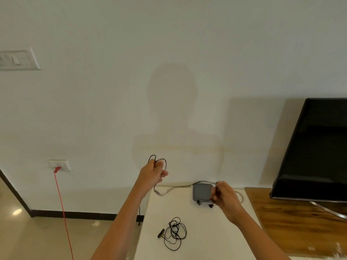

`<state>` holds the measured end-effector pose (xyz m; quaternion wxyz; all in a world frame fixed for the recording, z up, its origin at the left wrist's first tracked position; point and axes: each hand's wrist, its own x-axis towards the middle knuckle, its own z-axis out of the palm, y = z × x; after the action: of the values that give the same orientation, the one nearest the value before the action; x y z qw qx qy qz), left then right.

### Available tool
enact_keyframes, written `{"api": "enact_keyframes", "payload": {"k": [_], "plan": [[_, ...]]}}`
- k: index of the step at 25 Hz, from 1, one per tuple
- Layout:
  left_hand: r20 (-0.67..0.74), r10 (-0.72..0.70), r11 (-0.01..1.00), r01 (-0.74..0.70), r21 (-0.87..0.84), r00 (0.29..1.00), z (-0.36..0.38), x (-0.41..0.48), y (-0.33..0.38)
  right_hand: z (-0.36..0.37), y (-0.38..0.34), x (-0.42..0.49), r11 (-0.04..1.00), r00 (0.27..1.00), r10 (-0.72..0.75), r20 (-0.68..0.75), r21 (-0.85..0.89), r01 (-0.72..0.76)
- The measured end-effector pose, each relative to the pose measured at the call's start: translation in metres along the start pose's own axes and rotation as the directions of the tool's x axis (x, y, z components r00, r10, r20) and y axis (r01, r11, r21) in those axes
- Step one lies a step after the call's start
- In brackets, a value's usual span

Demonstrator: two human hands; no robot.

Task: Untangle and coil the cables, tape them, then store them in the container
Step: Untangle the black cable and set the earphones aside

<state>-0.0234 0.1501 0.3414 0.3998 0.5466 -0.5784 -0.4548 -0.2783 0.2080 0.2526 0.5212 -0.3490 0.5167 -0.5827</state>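
Note:
My left hand is raised above the table's left edge and grips a thin black cable, whose loops stick up above the fingers. From there the cable runs down and right, blurred, to my right hand, which grips its other part in front of a small grey container at the back of the white table. A second tangled black cable with a small plug lies on the table near me.
A black television stands on a wooden surface to the right. A red cord hangs from a wall socket at the left down over the tiled floor.

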Motion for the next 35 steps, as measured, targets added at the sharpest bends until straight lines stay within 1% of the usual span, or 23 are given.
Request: {"api": "enact_keyframes", "payload": {"k": [2, 3, 5, 7, 9, 11, 13, 15, 16, 18, 20, 21, 23, 25, 26, 27, 29, 30, 31, 32, 33, 34, 35], "plan": [[-0.078, -0.068, 0.995, 0.062, -0.074, 0.995, -0.004, 0.004, -0.010, -0.017, 0.019, 0.009, 0.958, 1.000, 0.025, 0.008, -0.286, -0.021], [-0.111, -0.091, 0.995, 0.085, -0.053, 0.990, -0.007, 0.005, -0.014, -0.025, 0.032, 0.013, 0.912, 0.999, 0.039, 0.006, -0.410, -0.033], [-0.120, -0.093, 0.991, 0.104, 0.085, 0.988, -0.011, 0.009, -0.021, -0.040, 0.057, 0.020, 0.828, 0.996, 0.072, -0.047, -0.555, -0.086], [-0.065, -0.086, 0.980, 0.097, 0.175, 0.994, -0.009, 0.011, -0.026, -0.051, 0.080, 0.025, 0.753, 0.989, 0.124, -0.078, -0.642, -0.145], [-0.005, -0.086, 0.975, 0.085, 0.207, 0.996, -0.002, 0.013, -0.029, -0.059, 0.095, 0.030, 0.702, 0.971, 0.204, -0.125, -0.673, -0.234], [0.039, -0.082, 0.971, 0.071, 0.227, 0.996, 0.008, 0.014, -0.031, -0.064, 0.101, 0.036, 0.682, 0.950, 0.244, -0.196, -0.662, -0.312], [0.083, -0.068, 0.966, 0.045, 0.256, 0.994, 0.020, 0.014, -0.036, -0.068, 0.101, 0.042, 0.660, 0.946, 0.239, -0.221, -0.678, -0.325], [0.129, -0.053, 0.960, 0.016, 0.278, 0.990, 0.034, 0.012, -0.040, -0.063, 0.092, 0.047, 0.657, 0.959, 0.208, -0.195, -0.698, -0.284], [0.149, -0.050, 0.962, 0.008, 0.272, 0.988, 0.040, 0.011, -0.042, -0.054, 0.086, 0.048, 0.684, 0.973, 0.168, -0.159, -0.692, -0.231], [0.179, -0.052, 0.968, 0.005, 0.252, 0.982, 0.052, 0.010, -0.046, -0.022, 0.066, 0.045, 0.776, 0.997, 0.078, -0.028, -0.626, -0.079], [0.201, -0.055, 0.969, 0.003, 0.248, 0.978, 0.064, 0.008, -0.046, 0.017, 0.044, 0.036, 0.854, 0.989, 0.022, 0.147, -0.517, 0.058], [0.213, -0.056, 0.968, 0.000, 0.251, 0.975, 0.069, 0.008, -0.045, 0.033, 0.036, 0.033, 0.866, 0.977, -0.019, 0.214, -0.485, 0.123], [0.232, -0.059, 0.970, 0.001, 0.242, 0.971, 0.073, 0.008, -0.041, 0.049, 0.027, 0.032, 0.827, 0.958, -0.125, 0.258, -0.507, 0.245], [0.212, -0.053, 0.975, 0.004, 0.224, 0.976, 0.069, 0.007, -0.038, 0.044, 0.020, 0.035, 0.780, 0.960, -0.193, 0.202, -0.562, 0.275], [0.172, -0.046, 0.972, 0.004, 0.233, 0.984, 0.063, 0.008, -0.038, 0.033, 0.017, 0.038, 0.774, 0.968, -0.221, 0.116, -0.584, 0.247], [0.115, -0.040, 0.971, 0.011, 0.240, 0.993, 0.056, 0.009, -0.038, 0.020, 0.013, 0.041, 0.773, 0.967, -0.253, -0.014, -0.604, 0.193], [0.029, -0.056, 0.980, 0.049, 0.195, 0.998, 0.041, 0.012, -0.040, -0.013, 0.004, 0.048, 0.757, 0.909, -0.265, -0.322, -0.653, -0.011], [0.034, -0.081, 0.985, 0.075, 0.155, 0.996, 0.036, 0.013, -0.039, -0.024, 0.000, 0.050, 0.702, 0.878, -0.246, -0.410, -0.700, -0.130], [0.077, -0.107, 0.988, 0.097, 0.118, 0.991, 0.035, 0.012, -0.037, -0.029, -0.002, 0.052, 0.623, 0.885, -0.232, -0.405, -0.761, -0.184], [0.146, -0.125, 0.989, 0.111, 0.096, 0.981, 0.036, 0.010, -0.033, -0.023, -0.006, 0.050, 0.575, 0.928, -0.230, -0.292, -0.810, -0.112], [0.219, -0.128, 0.989, 0.109, 0.099, 0.967, 0.041, 0.008, -0.028, -0.011, -0.009, 0.046, 0.595, 0.972, -0.223, -0.078, -0.801, 0.072], [0.276, -0.121, 0.989, 0.091, 0.120, 0.954, 0.048, 0.006, -0.022, 0.007, -0.014, 0.040, 0.642, 0.969, -0.191, 0.158, -0.727, 0.245], [0.309, -0.108, 0.987, 0.065, 0.147, 0.945, 0.056, 0.004, -0.016, 0.026, -0.022, 0.030, 0.693, 0.927, -0.134, 0.351, -0.635, 0.341]]}}
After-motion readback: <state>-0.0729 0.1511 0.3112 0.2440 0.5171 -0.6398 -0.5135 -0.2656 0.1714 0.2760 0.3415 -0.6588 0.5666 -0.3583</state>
